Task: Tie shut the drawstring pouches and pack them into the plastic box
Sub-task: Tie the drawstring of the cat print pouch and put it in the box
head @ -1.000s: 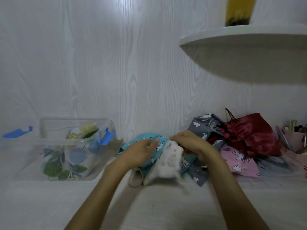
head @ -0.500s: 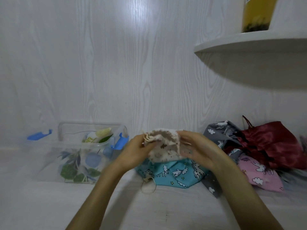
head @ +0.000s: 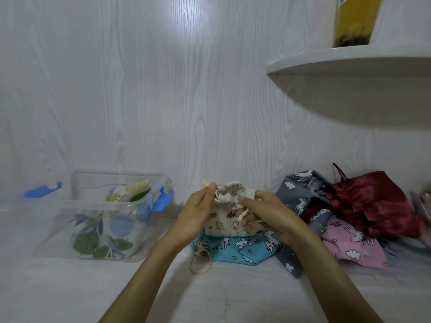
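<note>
Both hands hold the cream pouch (head: 225, 220) above the teal pouch (head: 235, 249): left hand (head: 198, 213) fingers pinch its gathered top, right hand (head: 265, 214) fingers grip its cord. The plastic box (head: 46, 229) is left of the fingers.

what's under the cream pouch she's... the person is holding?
A teal pouch lies on the table below the cream pouch, which both hands grip. Its upper part is covered.
</note>
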